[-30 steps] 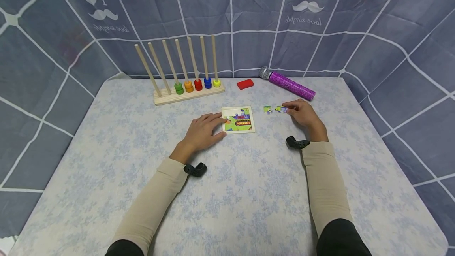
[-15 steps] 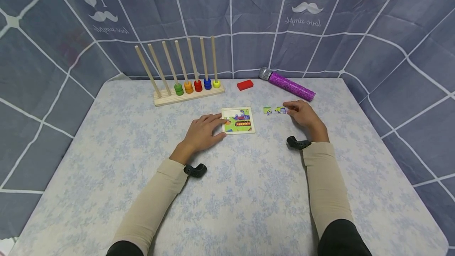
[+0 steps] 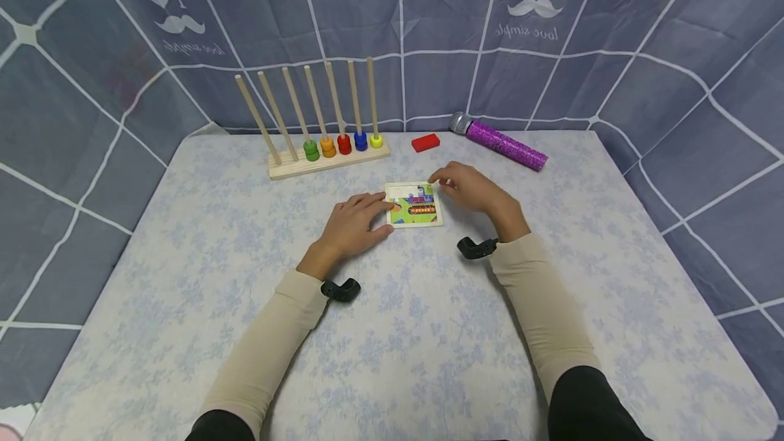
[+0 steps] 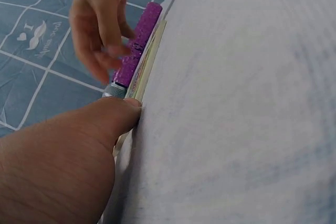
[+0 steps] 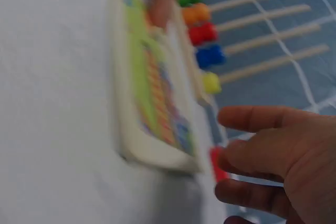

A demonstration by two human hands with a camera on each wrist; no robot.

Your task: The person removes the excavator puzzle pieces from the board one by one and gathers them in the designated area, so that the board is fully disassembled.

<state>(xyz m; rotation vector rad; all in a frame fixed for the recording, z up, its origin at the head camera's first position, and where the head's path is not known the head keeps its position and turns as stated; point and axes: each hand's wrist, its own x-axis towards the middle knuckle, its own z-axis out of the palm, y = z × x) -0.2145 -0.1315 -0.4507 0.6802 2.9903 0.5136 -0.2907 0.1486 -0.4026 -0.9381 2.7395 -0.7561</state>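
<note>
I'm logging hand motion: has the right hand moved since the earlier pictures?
Yes: the right hand has moved left in the head view, from below the handle end of the microphone to the upper right corner of the puzzle tray.

Through my feed, the puzzle frame (image 5: 160,153) looked like pale, matt wood, and its picture (image 3: 422,210) had a smooth printed face; whether that was paper or paint I could not tell. I saw light wood with a dull finish on the peg rack (image 3: 294,169), and smooth beads (image 3: 344,145) with a slight gloss. The red block (image 3: 425,142) looked smooth. The microphone had a rough, glittering purple handle (image 3: 508,146) and a metal mesh head (image 3: 459,122). To me, the table covering (image 3: 392,332) seemed matt, the curtain (image 3: 343,19) creased cloth, the wrist units (image 3: 340,290) black plastic.
</note>
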